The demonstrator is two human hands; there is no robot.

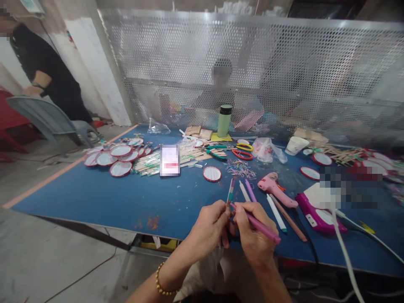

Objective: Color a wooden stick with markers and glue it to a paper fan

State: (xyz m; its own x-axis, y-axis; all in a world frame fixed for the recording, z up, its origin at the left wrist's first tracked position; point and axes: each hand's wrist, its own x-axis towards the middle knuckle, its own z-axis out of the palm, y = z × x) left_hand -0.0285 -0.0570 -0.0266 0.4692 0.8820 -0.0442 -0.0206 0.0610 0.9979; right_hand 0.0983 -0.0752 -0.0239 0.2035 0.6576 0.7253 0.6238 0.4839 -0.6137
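My left hand is closed on a thin flat stick with purple, white and green bands, its upper end pointing away from me. In my right hand is a pink marker pen, its tip against or very close to the lower part of the stick. Fingers hide the stick's lower end. Just beyond my hands lie a grey-white marker and a purple marker. To the right are a white marker with a green end and a brown marker.
A pink glue gun and magenta box lie right. Round red-rimmed discs, a phone, wooden sticks, pliers and a green bottle stand farther back. A person leans over a chair at left.
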